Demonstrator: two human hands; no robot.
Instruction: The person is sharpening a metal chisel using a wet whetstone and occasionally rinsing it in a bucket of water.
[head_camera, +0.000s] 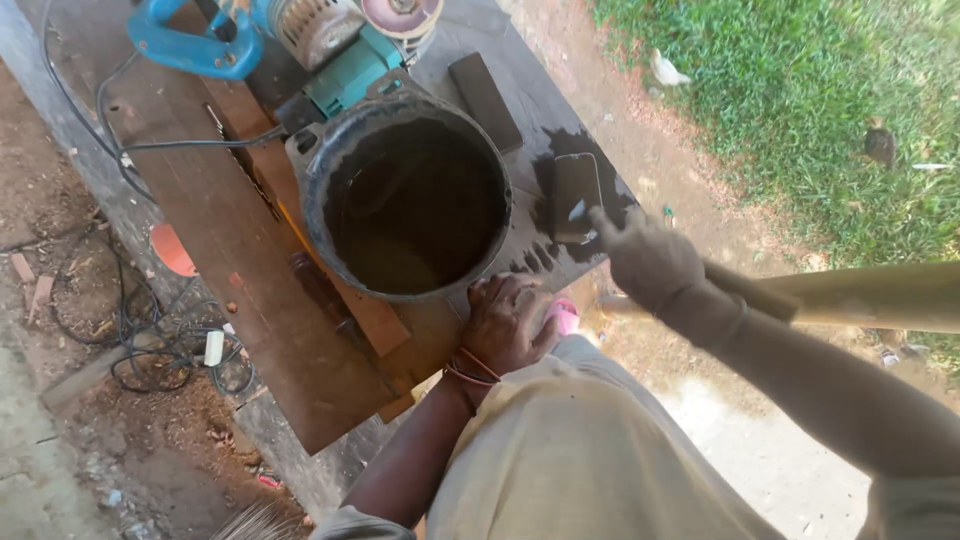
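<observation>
My right hand (645, 262) is closed over the head end of a long wooden-handled tool (860, 296). One finger reaches to a dark wet sharpening stone (575, 190), where a small pale tip touches it. The tool's head is hidden under the hand. The handle runs off to the right under my forearm. My left hand (505, 322), with red bands at the wrist, rests palm down on the near edge of the wooden bench (230, 250). Its bent fingers lie against the base of a black bucket (405, 205) of dark water.
A blue and teal power grinder (320, 40) with its black cord (110, 120) lies at the far end of the bench. A second dark stone (485, 98) sits beside the bucket. Tangled cable (160, 350) lies on the dirt at left, and grass (800, 90) grows at right.
</observation>
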